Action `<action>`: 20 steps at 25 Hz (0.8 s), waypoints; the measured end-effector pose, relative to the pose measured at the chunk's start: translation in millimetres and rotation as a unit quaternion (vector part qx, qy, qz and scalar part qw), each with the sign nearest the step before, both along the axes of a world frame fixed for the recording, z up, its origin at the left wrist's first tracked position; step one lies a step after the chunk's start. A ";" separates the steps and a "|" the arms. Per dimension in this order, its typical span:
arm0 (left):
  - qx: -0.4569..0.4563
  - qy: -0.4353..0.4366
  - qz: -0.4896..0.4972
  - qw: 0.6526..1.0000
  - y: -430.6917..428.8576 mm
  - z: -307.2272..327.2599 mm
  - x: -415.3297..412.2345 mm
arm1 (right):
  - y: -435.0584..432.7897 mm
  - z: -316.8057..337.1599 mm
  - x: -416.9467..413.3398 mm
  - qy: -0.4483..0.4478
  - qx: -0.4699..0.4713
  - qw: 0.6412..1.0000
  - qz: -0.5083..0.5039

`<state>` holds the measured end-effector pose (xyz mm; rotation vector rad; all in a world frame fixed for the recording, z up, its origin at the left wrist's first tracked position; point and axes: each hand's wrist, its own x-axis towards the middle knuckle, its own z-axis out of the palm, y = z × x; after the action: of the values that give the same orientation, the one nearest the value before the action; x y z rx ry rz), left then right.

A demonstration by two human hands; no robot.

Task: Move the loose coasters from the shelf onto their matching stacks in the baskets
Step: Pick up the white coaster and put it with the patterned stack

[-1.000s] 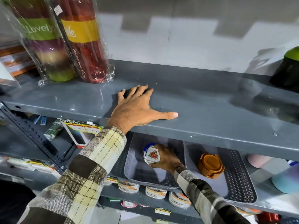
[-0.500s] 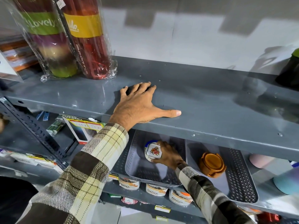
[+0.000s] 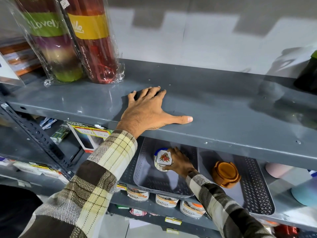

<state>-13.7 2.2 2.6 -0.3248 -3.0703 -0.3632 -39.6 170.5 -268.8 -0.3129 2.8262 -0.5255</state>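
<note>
My left hand (image 3: 151, 112) lies flat on the grey upper shelf (image 3: 231, 107), fingers spread, holding nothing. On the shelf below, my right hand (image 3: 180, 163) grips a white coaster with a red flower print (image 3: 163, 158) on top of a stack of like coasters inside the left grey basket (image 3: 149, 182). The right grey basket (image 3: 255, 189) holds an orange-brown stack of coasters (image 3: 225, 174) in its holder, apart from both hands.
Two wrapped bottles (image 3: 92, 40) stand at the upper shelf's left. A dark bottle (image 3: 308, 73) is at its far right. Printed tins (image 3: 166, 200) sit under the baskets. A boxed item (image 3: 89, 136) leans left of the baskets; pastel items (image 3: 276, 170) lie right.
My right hand has settled the flowered coaster lower onto its stack. The left hand stays flat on the upper shelf. The view has shifted slightly.
</note>
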 end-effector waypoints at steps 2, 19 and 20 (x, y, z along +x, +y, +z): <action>0.000 0.001 0.000 1.000 0.2 -0.1 0.1 | -0.1 -0.6 -1.9 0.009 0.015 1.000 0.000; -0.001 0.008 -0.002 1.000 0.9 -1.0 -1.6 | -18.4 -7.1 -20.9 -0.023 0.096 0.993 0.072; -0.001 0.010 -0.001 1.000 -0.9 -1.6 -1.5 | -19.2 -4.0 -18.8 -0.031 0.090 0.993 0.071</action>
<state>-15.2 1.2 1.0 -0.3282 -3.0513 -0.3556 -58.4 151.3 -272.7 -0.4492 2.7395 -0.2439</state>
